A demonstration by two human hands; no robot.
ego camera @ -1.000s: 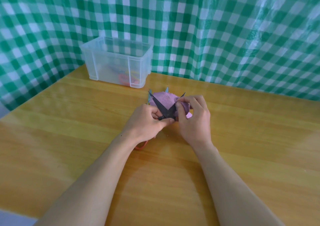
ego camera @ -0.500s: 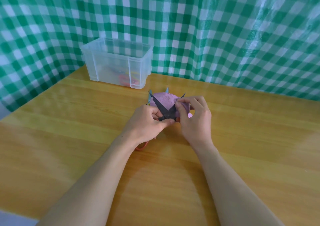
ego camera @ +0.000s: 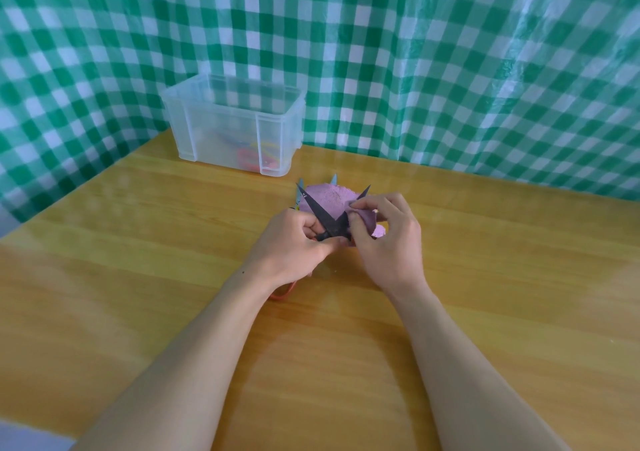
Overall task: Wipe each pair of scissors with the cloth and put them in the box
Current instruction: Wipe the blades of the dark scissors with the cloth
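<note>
My left hand (ego camera: pixel 294 242) grips a pair of scissors (ego camera: pixel 320 213) with dark blades spread apart and an orange handle loop showing below my wrist. My right hand (ego camera: pixel 384 239) pinches the purple cloth (ego camera: pixel 329 197) round the right blade near the pivot. The cloth lies bunched on the table behind the blades. Two light blue blade tips of another pair of scissors (ego camera: pixel 299 194) stick out from under the cloth. The clear plastic box (ego camera: pixel 235 121) stands at the back left, with red and yellow handled scissors inside.
The wooden table (ego camera: pixel 485 277) stretches to the right and front of my hands. A green and white checked sheet (ego camera: pixel 450 69) hangs close behind the table and box. The table's left edge runs diagonally at the left.
My right hand has slid the cloth a little up along the right blade. My left hand and the scissors have stayed almost still.
</note>
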